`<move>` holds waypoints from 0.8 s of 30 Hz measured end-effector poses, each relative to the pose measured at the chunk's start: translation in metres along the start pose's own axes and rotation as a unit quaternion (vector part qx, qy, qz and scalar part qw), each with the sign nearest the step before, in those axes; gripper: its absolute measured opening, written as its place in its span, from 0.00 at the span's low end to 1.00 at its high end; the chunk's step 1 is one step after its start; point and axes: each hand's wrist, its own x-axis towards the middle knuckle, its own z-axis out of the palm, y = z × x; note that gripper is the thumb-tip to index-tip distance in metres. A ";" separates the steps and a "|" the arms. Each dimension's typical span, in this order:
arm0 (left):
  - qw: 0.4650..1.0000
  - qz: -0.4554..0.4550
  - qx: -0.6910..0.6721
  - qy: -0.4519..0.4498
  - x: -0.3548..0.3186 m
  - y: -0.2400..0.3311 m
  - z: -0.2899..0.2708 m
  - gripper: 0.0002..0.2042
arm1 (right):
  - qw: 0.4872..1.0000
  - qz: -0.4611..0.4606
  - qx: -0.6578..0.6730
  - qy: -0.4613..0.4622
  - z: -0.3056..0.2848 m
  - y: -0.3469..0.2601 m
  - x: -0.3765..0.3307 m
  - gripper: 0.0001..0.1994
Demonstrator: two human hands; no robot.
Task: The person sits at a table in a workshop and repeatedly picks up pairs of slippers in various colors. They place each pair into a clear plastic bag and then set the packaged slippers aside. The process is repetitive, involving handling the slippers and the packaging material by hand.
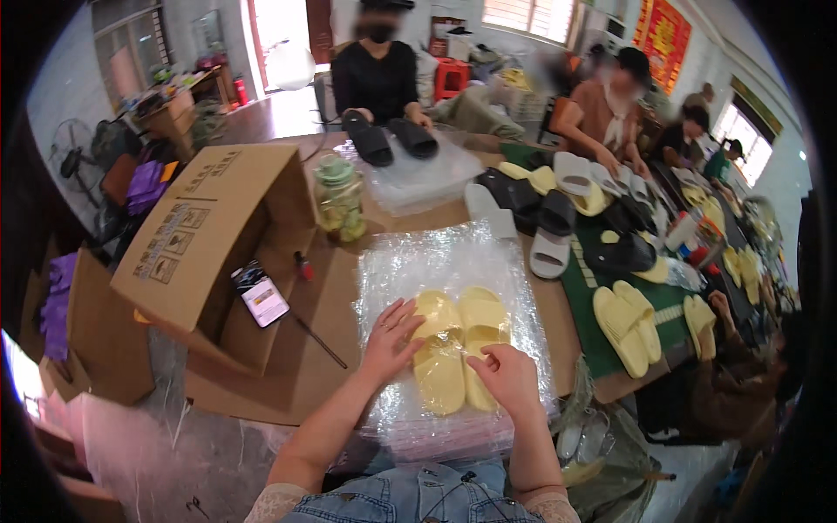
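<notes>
A pair of pale yellow slippers (440,383) lies side by side in front of me, under shiny clear plastic, on a stack of clear plastic bags (392,261). My left hand (392,338) rests with fingers spread on the left slipper's strap and the plastic beside it. On the other side, my right hand (507,376) touches the right slipper near its strap. Its fingers are loosely bent, thumb and forefinger apart, with nothing visible held between them.
To the left stand an open cardboard box (196,227), a phone (260,295) and a thin dark stick (321,342). A greenish lidded jar (338,196) is beyond. Loose slippers (623,327) cover the green surface at right. Across the table a person holds black slippers (370,139); other people work at right.
</notes>
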 end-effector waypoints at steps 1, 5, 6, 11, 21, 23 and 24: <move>1.000 -0.022 -0.021 -0.005 -0.002 -0.002 0.002 0.23 | 0.998 0.024 -0.041 -0.029 0.013 0.006 0.008 0.24; 0.995 -0.066 -0.067 -0.034 -0.004 -0.010 0.008 0.26 | 0.993 0.004 -0.115 0.011 0.056 0.018 0.024 0.26; 0.994 -0.067 -0.068 -0.045 -0.004 -0.011 0.007 0.27 | 0.993 0.001 -0.119 0.024 0.065 0.020 0.026 0.25; 0.997 -0.036 -0.056 -0.049 -0.005 -0.012 0.006 0.29 | 0.991 -0.019 -0.089 0.095 0.090 0.030 0.031 0.16; 0.994 -0.093 0.041 -0.032 -0.005 -0.010 0.012 0.25 | 0.995 -0.023 -0.021 0.094 0.085 0.034 0.025 0.12; 0.992 -0.103 0.048 -0.061 -0.002 -0.004 0.010 0.25 | 0.992 -0.023 -0.012 0.120 0.077 0.035 0.012 0.13; 0.990 -0.105 0.067 -0.070 -0.001 -0.005 0.011 0.25 | 0.993 -0.014 -0.020 0.112 0.074 0.040 0.005 0.13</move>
